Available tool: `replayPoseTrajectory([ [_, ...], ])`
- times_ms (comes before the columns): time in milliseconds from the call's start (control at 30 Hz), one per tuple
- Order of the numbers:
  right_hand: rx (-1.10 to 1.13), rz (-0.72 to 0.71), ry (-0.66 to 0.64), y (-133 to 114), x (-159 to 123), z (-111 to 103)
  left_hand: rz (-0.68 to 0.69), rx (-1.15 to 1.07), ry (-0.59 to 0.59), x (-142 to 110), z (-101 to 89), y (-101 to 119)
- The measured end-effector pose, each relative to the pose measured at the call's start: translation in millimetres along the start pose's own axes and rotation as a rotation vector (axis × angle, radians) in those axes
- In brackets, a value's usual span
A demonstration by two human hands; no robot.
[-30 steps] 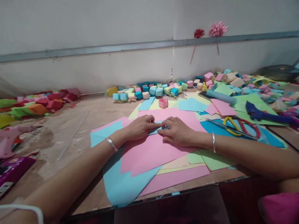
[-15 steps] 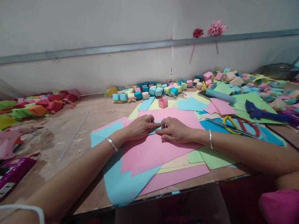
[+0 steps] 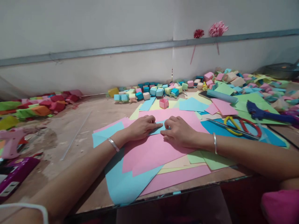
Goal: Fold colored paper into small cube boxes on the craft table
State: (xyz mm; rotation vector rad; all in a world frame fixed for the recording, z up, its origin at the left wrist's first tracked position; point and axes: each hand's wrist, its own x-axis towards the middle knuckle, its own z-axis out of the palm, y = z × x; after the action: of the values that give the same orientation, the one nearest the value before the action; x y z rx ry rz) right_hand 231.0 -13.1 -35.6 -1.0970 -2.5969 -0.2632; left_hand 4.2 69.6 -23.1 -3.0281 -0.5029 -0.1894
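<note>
A small strip of light-blue paper [image 3: 156, 131] lies on a stack of pink sheets [image 3: 149, 154], between my two hands. My left hand [image 3: 141, 127] holds the strip down, its index finger stretched along the upper edge and the other fingers curled. At the strip's right end, my right hand [image 3: 178, 131] has its fingers bent and closed on the paper; part of that end is hidden beneath them. Just beyond the hands sits a small open pink paper box [image 3: 163, 103]. To the right, scissors [image 3: 243, 127] with yellow and red handles rest on blue paper.
Folded paper cubes [image 3: 153, 91] line the wall, with bigger heaps [image 3: 46, 104] at left and right. A blue glue gun [image 3: 268, 113] lies right; a pink glue gun [image 3: 11, 141] and purple power strip [image 3: 17, 174] are left. The table edge [image 3: 168, 194] is near me.
My right hand has shifted slightly right and nearer to me, showing more of the blue strip. My left hand stays on it. The view has moved a little.
</note>
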Motion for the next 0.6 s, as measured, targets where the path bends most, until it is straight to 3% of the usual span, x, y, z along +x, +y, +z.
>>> replayPoseTrajectory([
  [233,-0.186,0.102,-0.129,-2.2,-6.3,-13.8,-0.009,-0.008,0.004,-0.6,1.4,-1.0],
  [367,-0.243,0.208,-0.064,1.6,-11.3,-15.7,-0.018,-0.025,0.005,-0.4,1.6,-0.3],
  [467,-0.176,0.112,0.015,1.9,-9.7,-10.3,-0.023,-0.062,0.011,-0.7,1.5,-2.0],
  [600,-0.074,-0.011,-0.032,0.8,-4.9,2.2,-0.087,-0.176,-0.004,-0.5,0.9,-5.0],
])
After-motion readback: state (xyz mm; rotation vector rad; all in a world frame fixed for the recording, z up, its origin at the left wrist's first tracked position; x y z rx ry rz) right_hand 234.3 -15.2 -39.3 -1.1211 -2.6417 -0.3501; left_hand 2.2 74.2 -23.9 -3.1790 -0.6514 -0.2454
